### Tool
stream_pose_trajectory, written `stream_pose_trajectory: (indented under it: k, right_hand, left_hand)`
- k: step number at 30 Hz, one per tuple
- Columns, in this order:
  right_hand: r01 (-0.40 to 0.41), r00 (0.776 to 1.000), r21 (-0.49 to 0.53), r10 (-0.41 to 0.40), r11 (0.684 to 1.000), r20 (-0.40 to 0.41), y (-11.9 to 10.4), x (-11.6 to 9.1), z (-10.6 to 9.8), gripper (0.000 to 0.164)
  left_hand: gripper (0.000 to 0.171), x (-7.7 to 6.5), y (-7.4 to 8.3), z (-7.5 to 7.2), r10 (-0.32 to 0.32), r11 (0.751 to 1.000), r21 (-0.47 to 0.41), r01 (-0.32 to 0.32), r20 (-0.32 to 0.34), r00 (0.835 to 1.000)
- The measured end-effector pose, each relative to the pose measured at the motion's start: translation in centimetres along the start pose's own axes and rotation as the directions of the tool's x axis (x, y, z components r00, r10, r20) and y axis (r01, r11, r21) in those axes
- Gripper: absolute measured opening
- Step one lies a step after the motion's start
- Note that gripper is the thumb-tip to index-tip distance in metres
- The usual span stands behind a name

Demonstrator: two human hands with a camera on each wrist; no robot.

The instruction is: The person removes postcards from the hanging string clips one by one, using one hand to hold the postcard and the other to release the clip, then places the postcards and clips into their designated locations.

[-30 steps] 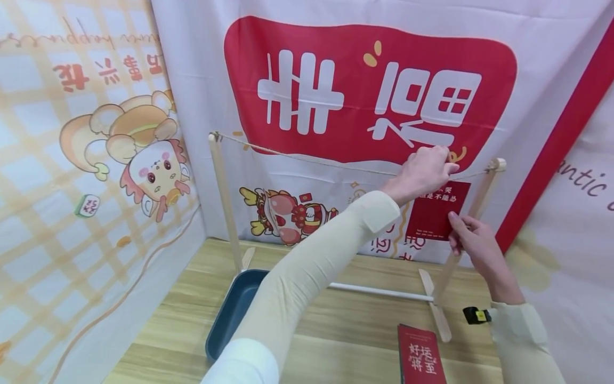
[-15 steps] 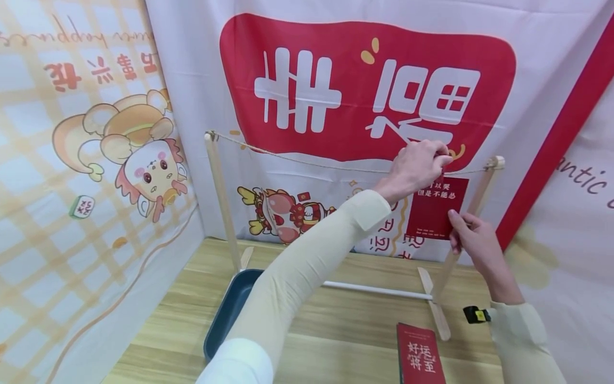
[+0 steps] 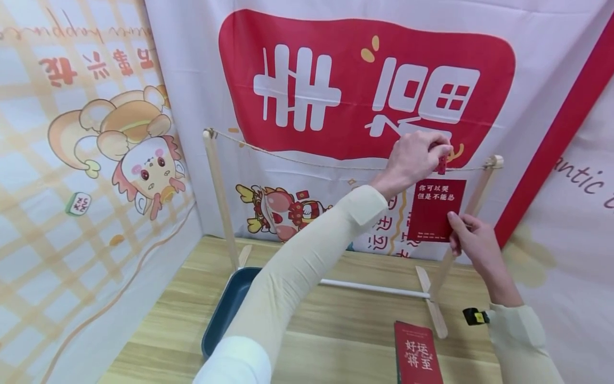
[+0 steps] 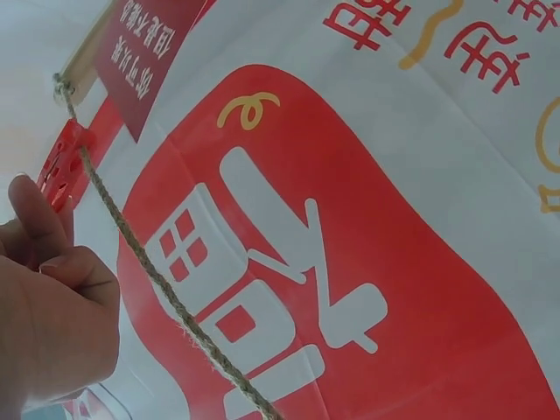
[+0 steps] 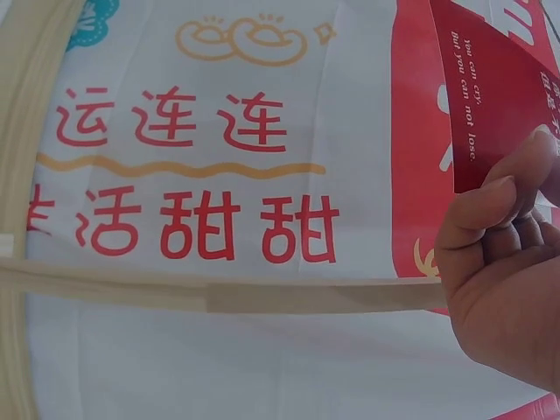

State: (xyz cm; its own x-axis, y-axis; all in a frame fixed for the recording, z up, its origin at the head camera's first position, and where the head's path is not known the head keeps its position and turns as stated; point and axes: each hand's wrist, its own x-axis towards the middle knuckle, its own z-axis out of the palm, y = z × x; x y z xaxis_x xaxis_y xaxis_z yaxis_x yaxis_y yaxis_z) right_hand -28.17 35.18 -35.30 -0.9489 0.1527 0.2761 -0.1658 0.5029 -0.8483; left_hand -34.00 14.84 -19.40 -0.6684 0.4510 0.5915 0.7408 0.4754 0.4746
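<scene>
My left hand (image 3: 416, 160) pinches a red clothespin (image 3: 442, 164) at the twine (image 3: 307, 163), near its right end. In the left wrist view the clothespin (image 4: 66, 162) lies against the twine (image 4: 149, 262), with the fingertips at its lower end. Just below hangs a dark red card (image 3: 434, 213) with white writing, its top edge apart from the clothespin. My right hand (image 3: 477, 245) pinches this card by its lower right edge, thumb in front. The right wrist view shows a corner of the card (image 5: 490, 105) between thumb and fingers.
A wooden frame, with a left post (image 3: 220, 197) and a right post (image 3: 479, 192), carries the twine. A blue tray (image 3: 211, 325) lies partly behind the left arm. Red cards (image 3: 416, 354) lie stacked on the wooden table (image 3: 355, 325). Printed cloth (image 3: 182, 32) hangs behind.
My left hand has risen slightly, and the clothespin has come into sight below its fingers. A gap now shows between clothespin and card. The right hand keeps its hold.
</scene>
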Motion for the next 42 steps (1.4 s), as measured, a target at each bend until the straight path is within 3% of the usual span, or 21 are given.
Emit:
stream_pose_trajectory:
  k: [6,10,17,22,34,40,42]
  right_hand:
    - [0.011,1.000,-0.015,-0.011,1.000,0.025,0.7,-0.7,0.1,0.045]
    - [0.001,0.999,-0.039,0.000,0.999,0.035,1.1,-1.4,0.1,0.047]
    - [-0.015,0.995,-0.112,0.026,0.994,0.098,2.0,-3.0,-0.3,0.050]
    - [-0.020,0.988,-0.138,0.041,0.990,0.152,2.7,-4.2,-0.6,0.051]
    - [-0.051,0.973,-0.039,0.058,0.998,0.225,5.8,-6.8,0.1,0.042]
    - [-0.089,0.962,-0.033,0.095,0.995,0.257,7.3,-7.9,0.8,0.040]
    - [-0.118,0.954,-0.027,0.121,0.993,0.276,7.7,-8.3,0.7,0.040]
  left_hand:
    - [0.026,0.0,-0.4,-1.0,-0.037,0.992,-0.121,0.029,-0.066,0.997]
    - [0.023,0.0,-0.5,-1.8,-0.037,0.988,-0.152,0.022,-0.092,0.995]
    - [0.025,-0.4,-1.2,-3.3,-0.058,0.969,-0.240,0.062,0.025,0.998]
    - [0.032,-1.3,-2.5,-4.6,-0.009,0.969,-0.248,0.016,0.027,1.000]
    - [0.038,-5.7,-4.9,-7.8,0.098,0.942,-0.327,-0.079,0.040,0.994]
    - [0.040,-9.3,-6.5,-9.4,0.251,0.888,-0.413,-0.203,0.066,0.966]
    - [0.040,-10.8,-7.2,-9.8,0.277,0.881,-0.417,-0.223,0.074,0.958]
